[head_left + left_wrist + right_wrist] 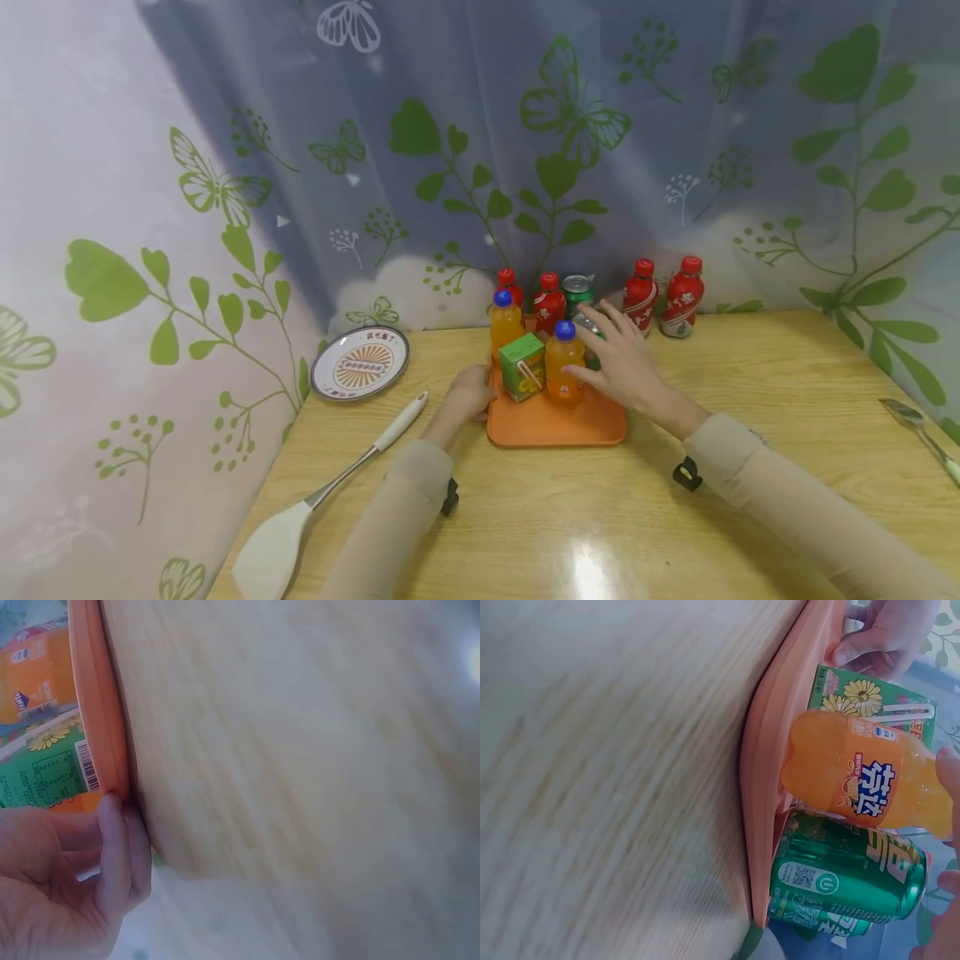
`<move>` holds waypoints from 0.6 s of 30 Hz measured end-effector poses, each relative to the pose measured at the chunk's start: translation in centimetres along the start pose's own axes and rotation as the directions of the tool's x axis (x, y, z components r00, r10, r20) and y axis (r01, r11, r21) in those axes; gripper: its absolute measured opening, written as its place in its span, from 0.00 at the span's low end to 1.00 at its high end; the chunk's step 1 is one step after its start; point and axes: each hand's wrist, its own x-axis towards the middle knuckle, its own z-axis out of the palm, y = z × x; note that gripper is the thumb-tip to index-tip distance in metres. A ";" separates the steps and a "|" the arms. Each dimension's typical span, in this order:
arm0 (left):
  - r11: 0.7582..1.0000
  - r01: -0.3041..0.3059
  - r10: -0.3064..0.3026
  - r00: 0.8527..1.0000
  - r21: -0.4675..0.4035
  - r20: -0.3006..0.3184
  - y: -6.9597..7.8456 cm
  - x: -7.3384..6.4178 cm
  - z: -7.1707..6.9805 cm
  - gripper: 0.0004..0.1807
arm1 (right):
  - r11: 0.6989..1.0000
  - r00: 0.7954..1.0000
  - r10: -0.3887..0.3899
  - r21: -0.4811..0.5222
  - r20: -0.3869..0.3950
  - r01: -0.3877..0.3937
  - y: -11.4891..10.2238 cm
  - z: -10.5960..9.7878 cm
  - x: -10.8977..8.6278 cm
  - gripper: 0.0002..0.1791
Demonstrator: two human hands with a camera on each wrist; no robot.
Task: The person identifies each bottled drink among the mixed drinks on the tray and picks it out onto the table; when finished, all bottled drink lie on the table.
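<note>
An orange tray (555, 429) holds two orange soda bottles with blue caps, one at the front right (561, 367) and one at the left (506, 325). Between them stands a green juice box (522, 367) with a straw on its side. Green cans (847, 862) stand to the right, partly hidden by my right hand in the head view. My left hand (471, 392) pinches the tray's left rim, thumb on top. My right hand (626, 362) is spread beside the front soda bottle, its thumb near the neck; whether it touches is unclear.
Two red bottles (550, 304) stand at the tray's far end. Two more red bottles (640, 296) are on the table (757, 375) at right. A round plate (322, 371) leans at back left, above a white spatula (273, 542). Metal cutlery (922, 429) lies far right.
</note>
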 end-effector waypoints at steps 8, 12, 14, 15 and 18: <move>1.000 -0.012 0.012 1.000 0.021 0.006 -0.1 -0.1 0.1 0.36 | 0.997 0.993 -0.026 0.072 -0.115 0.034 -0.4 0.1 -0.5 0.39; 1.000 -0.023 0.023 1.000 0.015 0.007 -0.1 -0.1 0.1 0.37 | 0.992 0.991 -0.008 0.122 -0.131 0.024 -0.8 0.1 -0.7 0.38; 1.000 -0.024 0.024 1.000 0.006 0.008 -0.1 -0.2 0.1 0.37 | 0.990 0.991 -0.009 0.135 -0.134 0.027 -1.0 0.1 -0.7 0.39; 1.000 -0.025 0.025 1.000 0.004 0.008 -0.1 -0.1 0.1 0.37 | 0.990 0.991 -0.011 0.139 -0.137 0.030 -1.1 0.1 -0.7 0.39; 1.000 -0.022 0.022 1.000 0.002 0.005 -0.1 0.0 0.1 0.37 | 0.987 0.987 -0.022 0.151 -0.158 0.047 -1.2 0.0 -0.8 0.39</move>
